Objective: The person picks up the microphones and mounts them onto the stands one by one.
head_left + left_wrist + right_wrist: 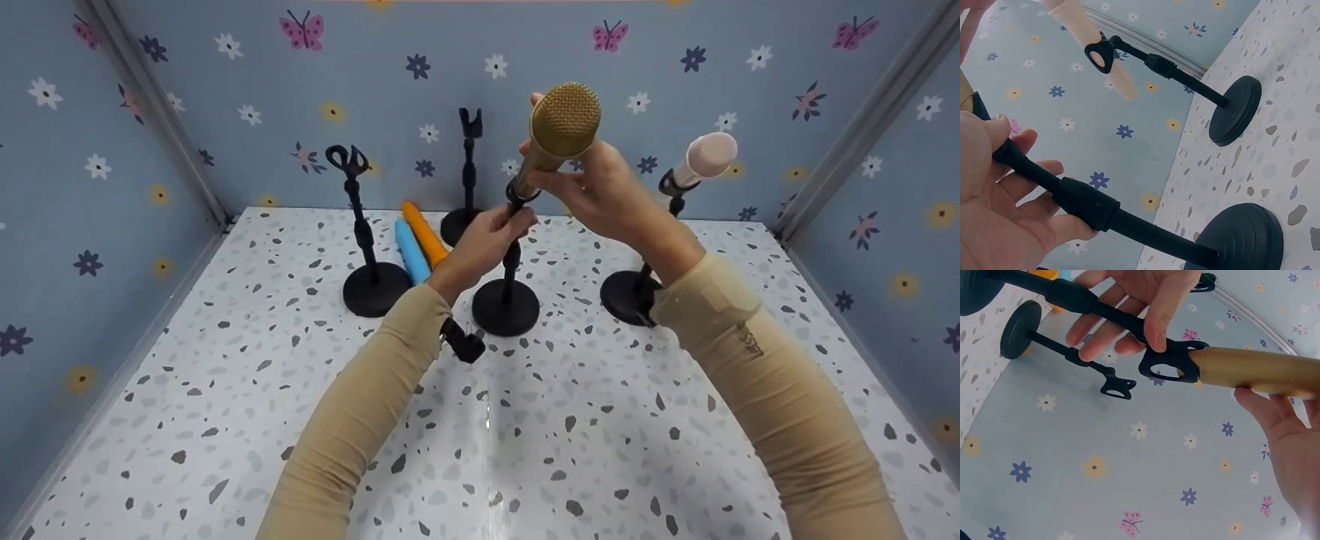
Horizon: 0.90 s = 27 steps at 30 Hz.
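Observation:
My right hand (611,195) holds a gold microphone (566,120) by its handle, its mesh head tilted up. The lower end of the handle sits at the opening of a black clip (1169,363); how far in it goes is hard to tell. That clip tops a black microphone stand (506,307) with a round base on the table. Just below the clip, my left hand (484,244) grips the stand's pole between thumb and fingers. In the left wrist view, the pole (1086,199) runs across that hand's fingers.
A pale pink microphone (711,155) rests in a stand (630,298) on the right. Two more stands (375,289) (459,223) are at left and back. Orange (424,232) and blue (412,251) long objects lie between them. Flowered walls enclose the speckled table (570,450).

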{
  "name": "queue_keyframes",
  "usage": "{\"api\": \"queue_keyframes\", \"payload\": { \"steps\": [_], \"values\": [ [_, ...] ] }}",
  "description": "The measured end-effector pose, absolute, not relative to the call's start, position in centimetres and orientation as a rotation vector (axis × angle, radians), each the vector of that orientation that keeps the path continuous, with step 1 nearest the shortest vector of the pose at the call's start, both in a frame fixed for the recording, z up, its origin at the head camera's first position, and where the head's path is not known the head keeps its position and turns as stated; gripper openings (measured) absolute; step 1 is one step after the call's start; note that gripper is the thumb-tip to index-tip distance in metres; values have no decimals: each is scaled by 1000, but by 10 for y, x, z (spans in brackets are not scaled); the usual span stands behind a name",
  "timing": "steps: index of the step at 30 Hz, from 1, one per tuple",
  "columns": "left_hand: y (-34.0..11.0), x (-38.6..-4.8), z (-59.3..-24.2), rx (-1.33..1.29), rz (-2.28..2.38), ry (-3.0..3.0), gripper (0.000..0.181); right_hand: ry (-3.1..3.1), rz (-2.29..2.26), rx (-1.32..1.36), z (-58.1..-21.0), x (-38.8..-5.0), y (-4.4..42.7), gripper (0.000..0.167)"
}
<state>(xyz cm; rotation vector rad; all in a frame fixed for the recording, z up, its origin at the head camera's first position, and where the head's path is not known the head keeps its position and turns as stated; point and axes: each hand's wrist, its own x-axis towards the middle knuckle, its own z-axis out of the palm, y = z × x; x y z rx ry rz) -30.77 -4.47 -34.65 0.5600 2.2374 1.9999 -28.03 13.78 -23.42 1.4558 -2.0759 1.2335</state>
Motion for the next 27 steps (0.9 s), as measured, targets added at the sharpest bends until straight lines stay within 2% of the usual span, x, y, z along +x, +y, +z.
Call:
{"api": "queue_keyframes", "payload": {
  "steps": [7, 16, 22, 27],
  "values": [
    [-43, -307, -347, 606, 1969, 2327, 37, -2077, 1092, 1541, -233, -285, 135, 66],
    [-42, -308, -347, 574, 2004, 2277, 36, -2036, 1114, 1498, -247, -291, 138, 41],
    [-43, -310, -350, 588, 1978, 2290, 39, -2031, 1134, 1459, -244, -283, 146, 46],
    [-45, -310, -363, 700, 1802, 2432, 24, -2034, 1115, 1435, -238, -275, 149, 50]
  ]
}}
